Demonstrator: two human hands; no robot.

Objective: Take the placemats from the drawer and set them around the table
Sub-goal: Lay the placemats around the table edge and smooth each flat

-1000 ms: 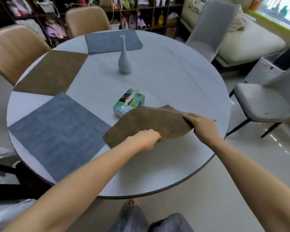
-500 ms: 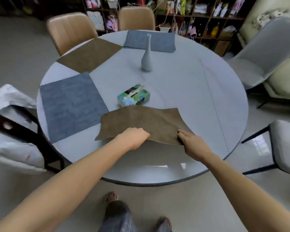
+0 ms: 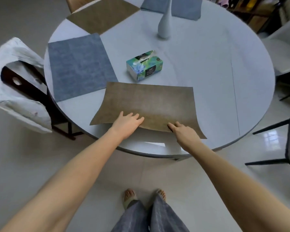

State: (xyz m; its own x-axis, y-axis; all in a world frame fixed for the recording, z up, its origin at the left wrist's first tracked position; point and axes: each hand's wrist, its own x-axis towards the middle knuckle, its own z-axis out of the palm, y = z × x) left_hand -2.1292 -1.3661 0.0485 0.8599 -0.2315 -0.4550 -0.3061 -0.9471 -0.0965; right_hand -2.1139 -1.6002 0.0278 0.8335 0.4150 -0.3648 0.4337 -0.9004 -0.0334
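At the near edge of the table [image 3: 208, 67], both hands are lying on a brown placemat [image 3: 151, 104]. The left hand [image 3: 127, 123] is resting flat on it with fingers straight and spread, probably pressing it down so it does not slide. The right hand [image 3: 182, 131] is touching the mat's near edge with fingers extended; whether its thumb is tucking under the edge is hard to tell from this angle, though nothing looks pinched. The mat is sitting squarely before the person, its near corners curling slightly and reaching toward the table's rim, which suggests it is being smoothed into its final place. Just beyond its far edge a tissue box [image 3: 144, 66] is standing, near but apart. To the left a blue placemat [image 3: 79, 64] is lying flat, its corner just beside the brown one. Farther round, another brown placemat [image 3: 102, 15] and another blue placemat [image 3: 182, 5] are marking further seats, with a pale vase [image 3: 164, 27] between. The right side of the table is showing no mat yet.
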